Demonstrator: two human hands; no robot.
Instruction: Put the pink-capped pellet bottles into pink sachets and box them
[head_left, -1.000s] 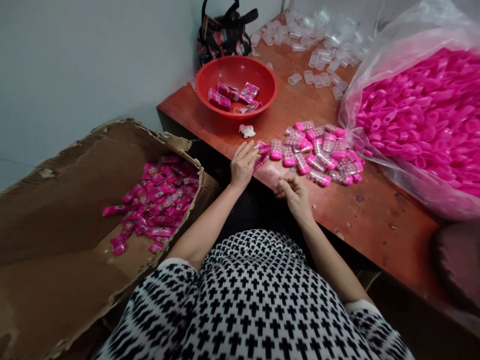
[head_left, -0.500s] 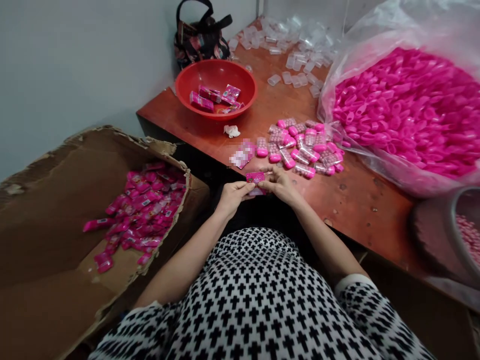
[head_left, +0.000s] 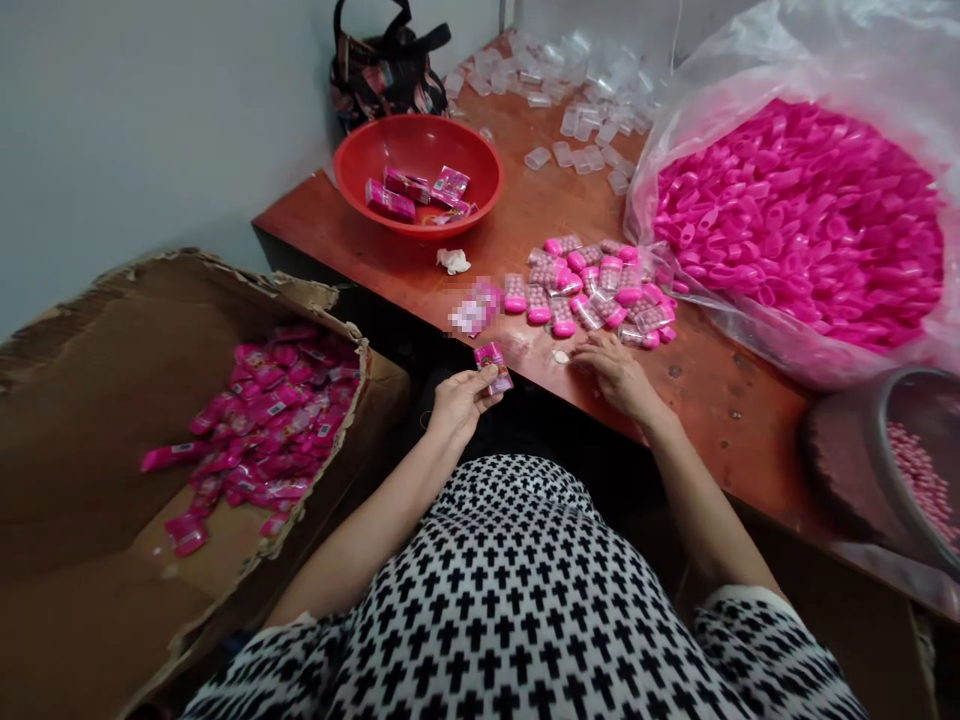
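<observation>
My left hand (head_left: 459, 405) pinches a small pink printed packet (head_left: 493, 368) in front of the table edge. My right hand (head_left: 619, 378) is at the near edge of a pile of clear, pink-capped containers (head_left: 592, 285) filled with small pink balls. Its fingers are curled downward, and what lies under them is hidden. Left of the pile, a pink and white packet or card (head_left: 475, 310), partly blurred out, lies flat near the table edge. A small white scrap (head_left: 560, 357) sits just left of my right fingertips.
A red bowl (head_left: 345, 195) with several pink packets stands behind crumpled white paper (head_left: 453, 262). Clear empty cups (head_left: 577, 125) lie at the back. Right: a bag of pink plastic pieces (head_left: 802, 230) and a bucket (head_left: 847, 450) of pink balls. Left: a cardboard box (head_left: 75, 500) holding packets (head_left: 277, 420).
My right hand has let go of the packet and moved right to the container pile. My left hand keeps the packet, now tilted. The whole view has shifted slightly.
</observation>
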